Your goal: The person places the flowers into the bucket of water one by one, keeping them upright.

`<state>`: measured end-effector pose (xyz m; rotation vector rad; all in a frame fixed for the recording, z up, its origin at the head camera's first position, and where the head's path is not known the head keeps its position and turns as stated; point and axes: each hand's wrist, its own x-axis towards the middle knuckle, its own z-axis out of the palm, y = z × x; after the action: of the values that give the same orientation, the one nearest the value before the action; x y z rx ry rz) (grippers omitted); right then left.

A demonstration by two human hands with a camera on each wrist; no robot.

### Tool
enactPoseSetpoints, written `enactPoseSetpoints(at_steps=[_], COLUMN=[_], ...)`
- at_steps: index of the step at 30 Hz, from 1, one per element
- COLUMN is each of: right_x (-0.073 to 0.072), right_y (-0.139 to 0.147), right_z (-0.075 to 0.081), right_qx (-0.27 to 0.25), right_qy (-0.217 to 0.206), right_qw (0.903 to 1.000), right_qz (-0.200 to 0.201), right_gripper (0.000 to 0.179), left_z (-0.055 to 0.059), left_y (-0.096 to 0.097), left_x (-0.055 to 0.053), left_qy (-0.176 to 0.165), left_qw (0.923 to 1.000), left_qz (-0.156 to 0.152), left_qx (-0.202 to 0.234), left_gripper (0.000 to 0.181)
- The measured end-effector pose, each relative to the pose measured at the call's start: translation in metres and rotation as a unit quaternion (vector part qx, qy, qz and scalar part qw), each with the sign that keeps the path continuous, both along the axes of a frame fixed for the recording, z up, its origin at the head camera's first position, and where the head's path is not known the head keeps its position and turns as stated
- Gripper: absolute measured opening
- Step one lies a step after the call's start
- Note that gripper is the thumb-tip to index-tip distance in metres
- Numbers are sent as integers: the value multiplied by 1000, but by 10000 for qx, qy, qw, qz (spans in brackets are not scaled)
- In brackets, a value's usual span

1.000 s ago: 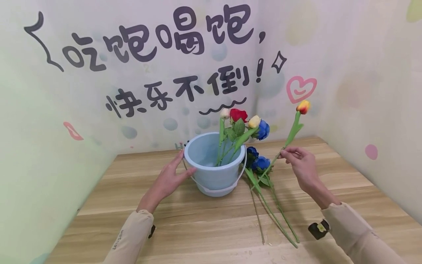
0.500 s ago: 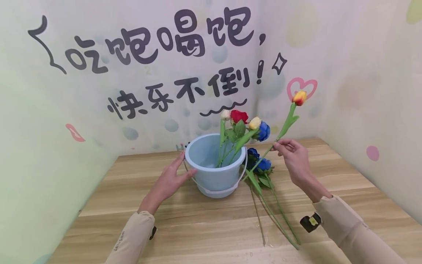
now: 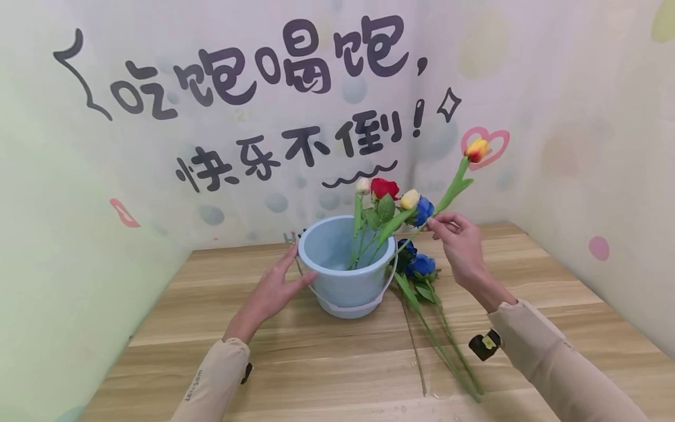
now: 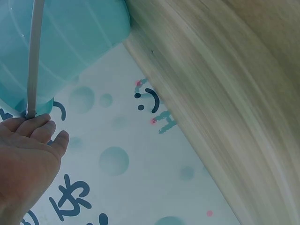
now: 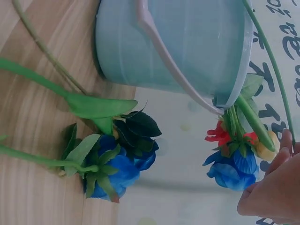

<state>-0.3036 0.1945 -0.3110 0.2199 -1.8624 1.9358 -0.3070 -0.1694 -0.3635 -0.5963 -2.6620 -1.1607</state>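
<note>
A light blue bucket (image 3: 345,290) with a pale handle stands upright on the table. My left hand (image 3: 266,296) rests on its left side, thumb and fingers spread and touching near the rim. Between the thumb and fingers of my right hand (image 3: 463,249) is the stem of a yellow-and-red tulip (image 3: 477,150), pinched just below its leaves. Its lower stem (image 5: 274,63) slants down toward the bucket's right rim. Inside the bucket lean a white tulip (image 3: 362,186), a red rose (image 3: 385,189), a pale yellow tulip (image 3: 409,199) and a blue flower (image 3: 424,211).
Right of the bucket, blue flowers (image 3: 420,265) lie on the wooden table (image 3: 211,316), their long green stems pointing toward me. A leafy green stem (image 5: 101,107) lies beside them. Behind the table hangs a printed wall covering (image 3: 253,152) with dark lettering.
My right hand has moved left with the tulip, bringing its stem close to the bucket's right rim. The left hand stays at the bucket; the view has shifted slightly.
</note>
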Motion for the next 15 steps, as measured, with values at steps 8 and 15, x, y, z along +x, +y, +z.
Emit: enactPoseSetpoints(at_steps=[8,15], right_x=[-8,-12], right_y=[-11,-18], right_z=[7,10], right_qx=[-405,-351], right_qy=[-67,-23], right_qw=[9991,9991], right_qz=[-42,-252], right_gripper=[9,10], left_z=[-2,-2], left_y=[0,1], left_x=[0,-1], left_qy=[25,25], left_qw=[10000,10000], left_qz=[4,7], left_qx=[20,8], left_gripper=[89,89])
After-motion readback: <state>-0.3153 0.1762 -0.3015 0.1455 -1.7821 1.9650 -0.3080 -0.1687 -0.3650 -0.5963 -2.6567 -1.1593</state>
